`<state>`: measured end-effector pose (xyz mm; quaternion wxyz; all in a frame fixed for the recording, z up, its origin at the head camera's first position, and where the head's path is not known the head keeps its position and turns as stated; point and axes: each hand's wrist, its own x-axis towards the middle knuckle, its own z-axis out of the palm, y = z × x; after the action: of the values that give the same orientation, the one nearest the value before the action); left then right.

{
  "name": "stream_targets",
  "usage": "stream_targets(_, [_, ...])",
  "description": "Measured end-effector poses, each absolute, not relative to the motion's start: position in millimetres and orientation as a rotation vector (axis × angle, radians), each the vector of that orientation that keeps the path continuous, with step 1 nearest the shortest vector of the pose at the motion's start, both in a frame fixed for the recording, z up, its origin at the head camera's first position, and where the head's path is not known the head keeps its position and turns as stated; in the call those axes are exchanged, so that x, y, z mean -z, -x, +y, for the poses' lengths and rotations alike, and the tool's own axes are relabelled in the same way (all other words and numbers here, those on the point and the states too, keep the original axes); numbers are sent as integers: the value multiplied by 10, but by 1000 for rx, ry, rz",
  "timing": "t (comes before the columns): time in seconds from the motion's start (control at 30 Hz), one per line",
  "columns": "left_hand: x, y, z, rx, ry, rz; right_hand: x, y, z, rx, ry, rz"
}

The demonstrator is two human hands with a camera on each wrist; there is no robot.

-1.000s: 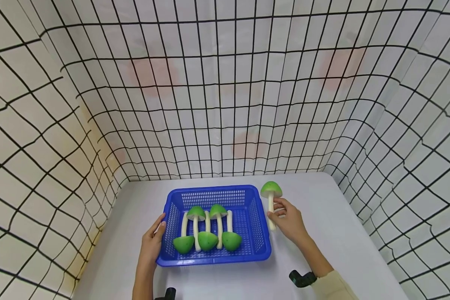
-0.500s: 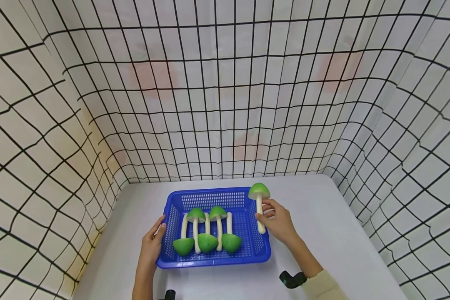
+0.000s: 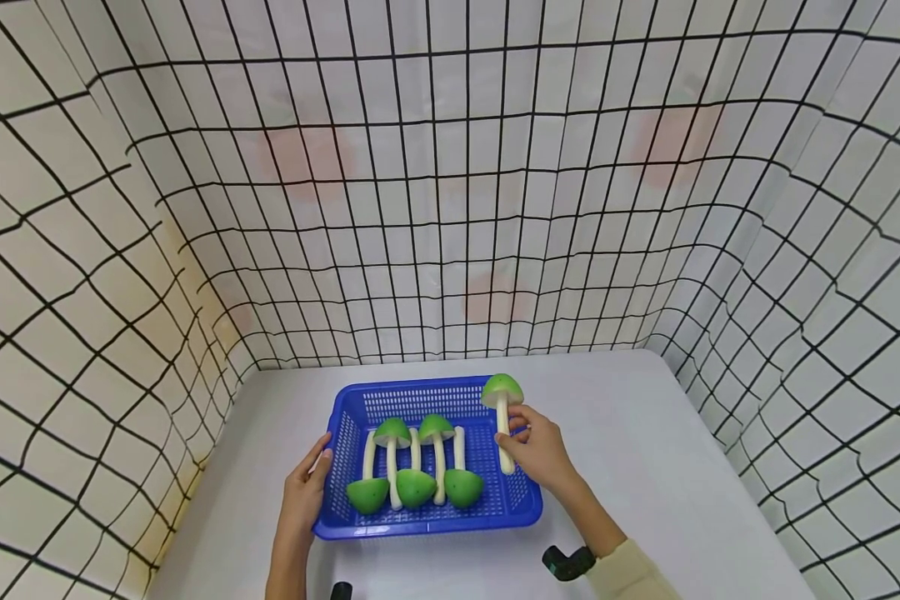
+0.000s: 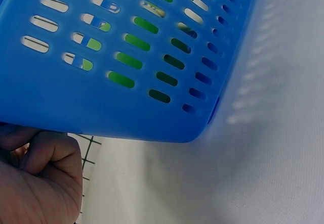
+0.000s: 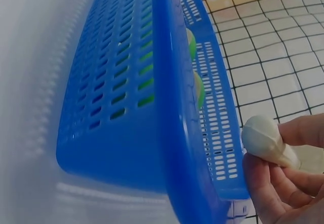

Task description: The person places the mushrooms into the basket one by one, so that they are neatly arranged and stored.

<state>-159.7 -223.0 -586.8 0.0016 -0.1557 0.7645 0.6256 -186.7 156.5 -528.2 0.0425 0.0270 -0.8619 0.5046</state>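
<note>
A blue plastic basket [image 3: 424, 527] with slotted walls holds several toy mushrooms [image 3: 416, 487] with green caps and white stems, lying in a row with caps facing alternate ways. My left hand [image 3: 303, 492] grips the basket's left rim; in the left wrist view its curled fingers [image 4: 53, 155] meet the rim's edge. Over the basket's right end, my right hand [image 3: 543, 450] pinches one more mushroom [image 3: 503, 417] by its stem, cap pointing away. The right wrist view shows the stem's end [image 5: 260, 135] between thumb and fingers, above the rim; the cap is hidden there.
The basket stands on a white table [image 3: 645, 467]. Black grid netting [image 3: 450, 217] over pale walls encloses the back and both sides. A dark wrist device [image 3: 567, 563] sits by the right sleeve, and part of another [image 3: 341, 591] shows near the left forearm.
My right hand has carried the mushroom leftward, from beside the basket's right rim to over its right end. My left hand stays at the left rim, and the lying mushrooms have kept their places.
</note>
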Motion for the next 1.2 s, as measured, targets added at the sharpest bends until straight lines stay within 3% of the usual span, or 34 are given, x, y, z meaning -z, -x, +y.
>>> stream_targets(1.2, [5888,1591,-2238,-1989,483,2388,5652,1897,1095,-1680,13,-2768])
